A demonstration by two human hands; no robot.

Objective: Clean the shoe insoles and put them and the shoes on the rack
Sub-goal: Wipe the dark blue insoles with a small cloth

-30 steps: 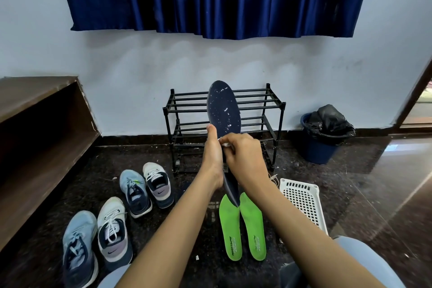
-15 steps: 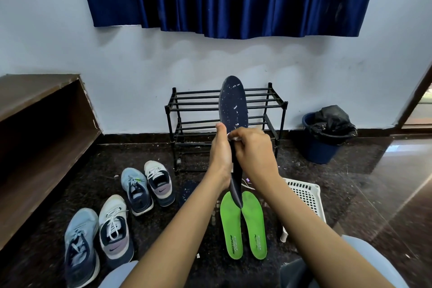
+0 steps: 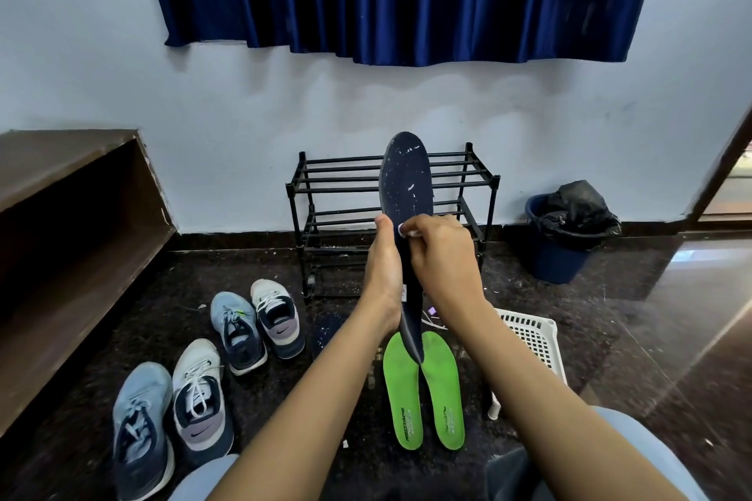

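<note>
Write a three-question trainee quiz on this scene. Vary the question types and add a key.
1. How many shoes stand on the floor?
2. True or false: the rack holds a shoe.
3. While the right hand pinches a small white thing, the left hand grips:
A. a green insole
B. the dark insole
C. the basket

Key: 1. four; 2. false; 3. B
</note>
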